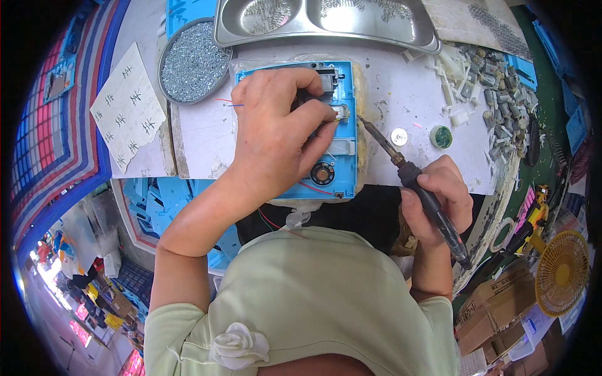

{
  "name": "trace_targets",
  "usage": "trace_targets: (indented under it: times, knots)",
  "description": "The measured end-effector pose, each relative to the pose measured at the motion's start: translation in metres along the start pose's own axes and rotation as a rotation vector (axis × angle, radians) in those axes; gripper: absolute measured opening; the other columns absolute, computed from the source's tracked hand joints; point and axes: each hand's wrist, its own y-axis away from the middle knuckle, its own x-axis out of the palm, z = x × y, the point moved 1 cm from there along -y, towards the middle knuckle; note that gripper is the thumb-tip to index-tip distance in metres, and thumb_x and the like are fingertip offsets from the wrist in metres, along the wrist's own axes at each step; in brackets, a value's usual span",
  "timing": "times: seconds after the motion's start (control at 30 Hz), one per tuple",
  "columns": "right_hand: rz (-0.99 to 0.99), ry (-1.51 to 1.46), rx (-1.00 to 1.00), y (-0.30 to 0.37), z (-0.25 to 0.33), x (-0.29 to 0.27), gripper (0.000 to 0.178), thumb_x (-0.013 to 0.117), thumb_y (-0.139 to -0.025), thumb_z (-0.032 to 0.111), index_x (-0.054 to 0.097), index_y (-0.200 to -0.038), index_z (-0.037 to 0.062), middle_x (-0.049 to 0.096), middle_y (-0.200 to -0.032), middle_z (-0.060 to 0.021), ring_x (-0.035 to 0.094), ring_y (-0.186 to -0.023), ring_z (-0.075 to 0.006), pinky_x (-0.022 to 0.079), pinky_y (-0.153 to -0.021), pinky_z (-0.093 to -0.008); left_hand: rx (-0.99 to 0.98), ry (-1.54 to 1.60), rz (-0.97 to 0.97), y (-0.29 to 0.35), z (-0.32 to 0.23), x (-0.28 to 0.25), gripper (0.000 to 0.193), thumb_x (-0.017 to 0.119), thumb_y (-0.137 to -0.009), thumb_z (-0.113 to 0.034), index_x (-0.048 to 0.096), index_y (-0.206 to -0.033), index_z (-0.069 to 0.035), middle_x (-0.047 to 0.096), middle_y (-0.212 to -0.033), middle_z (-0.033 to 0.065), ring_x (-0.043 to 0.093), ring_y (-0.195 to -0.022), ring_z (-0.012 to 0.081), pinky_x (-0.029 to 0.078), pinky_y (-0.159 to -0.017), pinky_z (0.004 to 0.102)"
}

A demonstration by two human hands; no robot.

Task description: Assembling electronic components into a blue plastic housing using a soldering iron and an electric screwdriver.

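Observation:
In front of me lies a blue plastic case (344,174), its inside facing up, with a small round speaker (323,174) and a white plastic part (342,147) in it. My left hand (269,119) reaches across the case, thumb and fingers pinched beside a small silvery part (340,113). What the fingertips hold is hidden. A soldering iron (411,175) is gripped by its black handle in my right hand (448,194). Its tip points up and left, close to the case's right edge. Thin red and blue wires (233,104) stick out by my left hand.
Behind the case stand a round tray of small metal pieces (194,59) and a steel compartment tray (326,36). To the right are a green-filled tin (441,136), a white disc (399,136) and piled grey parts (498,100). A marked paper (128,109) lies left.

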Motion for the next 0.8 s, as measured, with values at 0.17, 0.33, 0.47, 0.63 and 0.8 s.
trace_targets:
  times: [0.17, 0.33, 0.47, 0.63, 0.8]
  knots:
    - [-0.013, 0.003, -0.013, -0.001, -0.002, -0.001, 0.035, 0.083, -0.077, -0.001, 0.064, -0.106, 0.0004, 0.061, -0.071, -0.0082, 0.054, -0.059, -0.022, 0.04, -0.054, -0.032, 0.007, -0.007, -0.001, -0.001, -0.001, -0.003, 0.021, 0.082, -0.072, -0.008, 0.075, -0.091, -0.013, 0.061, -0.109, 0.005, 0.054, -0.098, 0.0234, 0.035, -0.089, 0.0388]
    - [-0.032, -0.001, -0.016, -0.002, -0.003, -0.001, 0.034, 0.083, -0.077, -0.001, 0.064, -0.106, -0.0002, 0.061, -0.072, -0.0082, 0.054, -0.058, -0.0215, 0.04, -0.054, -0.0319, 0.018, 0.0, -0.018, 0.0, 0.0, -0.004, 0.022, 0.082, -0.073, -0.008, 0.077, -0.093, -0.013, 0.062, -0.106, 0.0047, 0.056, -0.094, 0.0228, 0.036, -0.087, 0.0386]
    - [-0.045, -0.012, -0.03, -0.005, -0.006, 0.0, 0.034, 0.083, -0.076, -0.001, 0.064, -0.106, -0.0002, 0.061, -0.072, -0.0079, 0.054, -0.058, -0.0215, 0.04, -0.053, -0.032, 0.033, -0.05, -0.044, -0.005, -0.003, -0.002, 0.022, 0.082, -0.073, -0.008, 0.077, -0.094, -0.013, 0.062, -0.104, 0.0036, 0.057, -0.092, 0.0223, 0.037, -0.086, 0.0388]
    - [0.018, 0.024, -0.06, -0.017, -0.005, 0.001, 0.036, 0.084, -0.073, -0.001, 0.065, -0.104, 0.0008, 0.06, -0.069, -0.007, 0.053, -0.057, -0.0219, 0.039, -0.053, -0.0323, 0.025, -0.122, 0.008, -0.012, -0.007, -0.002, 0.021, 0.082, -0.072, -0.008, 0.076, -0.091, -0.012, 0.061, -0.1, 0.0027, 0.058, -0.091, 0.0228, 0.037, -0.084, 0.0403]
    - [0.032, 0.047, -0.084, -0.021, -0.006, 0.006, 0.038, 0.085, -0.07, -0.002, 0.066, -0.103, 0.0018, 0.058, -0.067, -0.0064, 0.053, -0.056, -0.0223, 0.038, -0.052, -0.0325, 0.025, -0.159, 0.064, -0.018, -0.011, -0.005, 0.019, 0.081, -0.07, -0.006, 0.074, -0.087, -0.012, 0.06, -0.097, 0.0027, 0.059, -0.089, 0.0229, 0.036, -0.084, 0.0414]
